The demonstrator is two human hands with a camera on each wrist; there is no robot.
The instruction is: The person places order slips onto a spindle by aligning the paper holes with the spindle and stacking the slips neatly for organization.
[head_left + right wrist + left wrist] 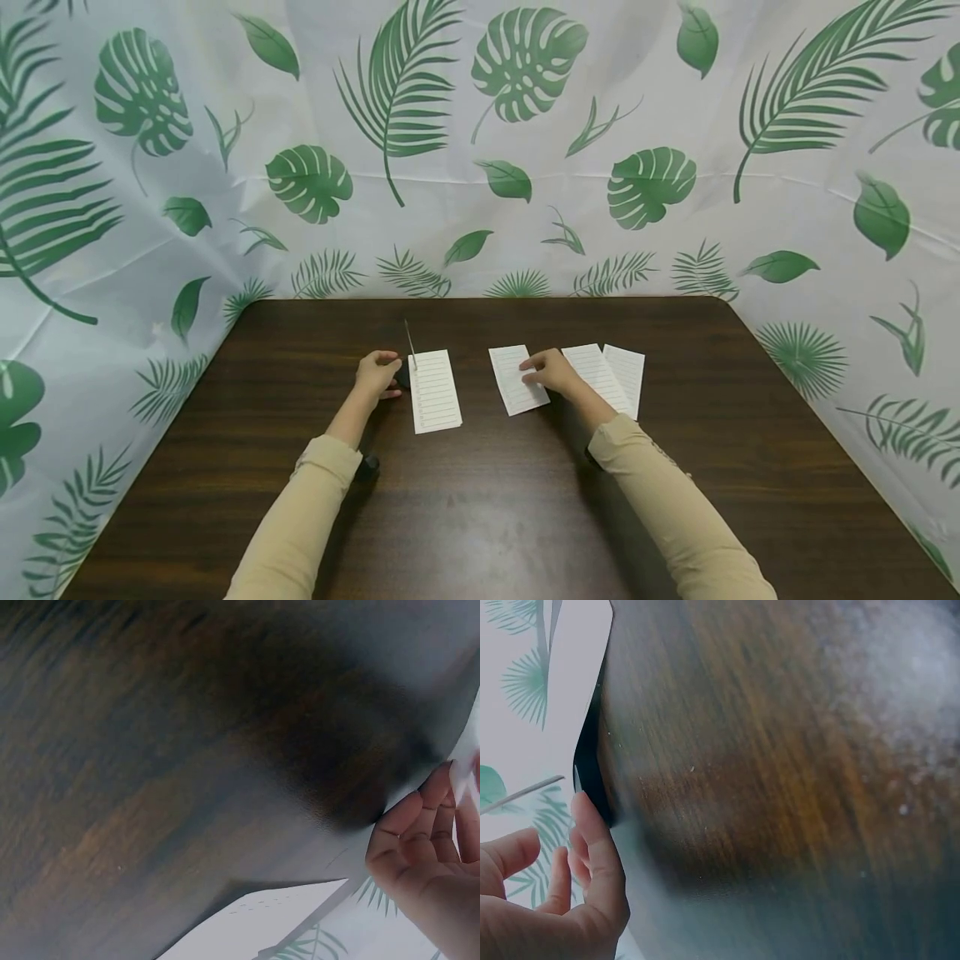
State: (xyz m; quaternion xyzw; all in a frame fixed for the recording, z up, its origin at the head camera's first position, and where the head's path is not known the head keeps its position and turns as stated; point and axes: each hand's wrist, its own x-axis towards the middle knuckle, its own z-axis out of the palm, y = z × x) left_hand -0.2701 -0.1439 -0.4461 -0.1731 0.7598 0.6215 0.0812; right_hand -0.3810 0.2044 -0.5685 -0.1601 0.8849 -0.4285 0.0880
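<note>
A thin metal spike (410, 343) rises from a black base (403, 374), like a paper spike holder. Lined white slips (435, 392) lie stacked over its base, with the spike at their upper left corner. My left hand (375, 375) is at the base's left side, its fingers loosely bent; in the left wrist view a fingertip touches the dark base (592, 776). To the right, my right hand (551, 371) pinches the right part of a single printed slip (510, 382). In the right wrist view its fingers (409, 814) curl at that paper.
Two more slips (596, 367) (626, 367) overlap just right of my right hand, partly behind the forearm. Everything stands on a dark wooden table (480, 508). A white cloth with green leaves (510, 179) hangs behind the table's far edge.
</note>
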